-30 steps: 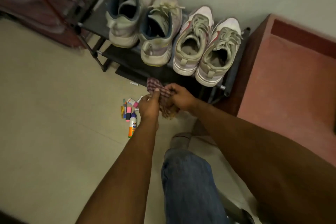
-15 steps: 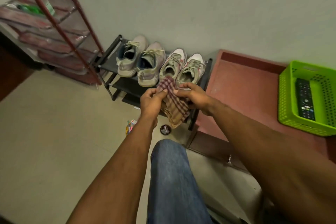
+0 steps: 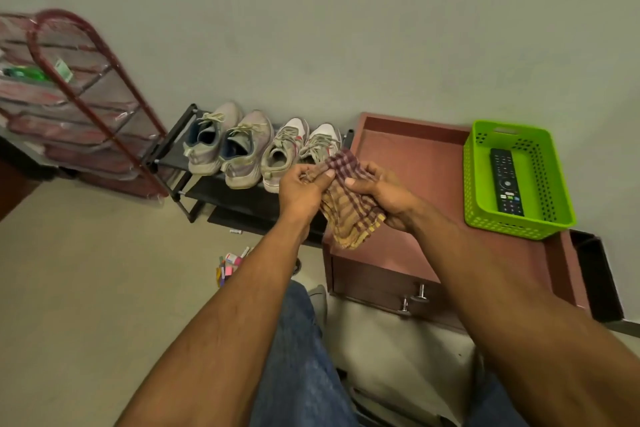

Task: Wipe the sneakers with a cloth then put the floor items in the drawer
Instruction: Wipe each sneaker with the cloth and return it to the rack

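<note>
Both my hands hold a checked maroon-and-yellow cloth (image 3: pixel 349 208) in the air in front of the shoe rack. My left hand (image 3: pixel 301 189) pinches its upper left edge, and my right hand (image 3: pixel 384 198) grips its right side. Two pairs of sneakers stand on the black rack (image 3: pixel 207 189) against the wall: a grey-blue pair (image 3: pixel 228 146) on the left and a white-beige pair (image 3: pixel 294 152) on the right, partly behind my hands. Small colourful items (image 3: pixel 228 265) lie on the floor below, partly hidden by my left arm. The brown cabinet's drawer (image 3: pixel 388 288) with metal handles is closed.
A green basket (image 3: pixel 474 191) holding a black remote (image 3: pixel 505 182) sits on the brown cabinet top (image 3: pixel 415 149) at the right. A red wire shelf unit (image 3: pixel 79 107) stands at the left. My jeans-clad knee (image 3: pixel 298 357) is below.
The view has pulled back and up from the rack. My hands have lifted the cloth and moved right, spreading it apart between them.
</note>
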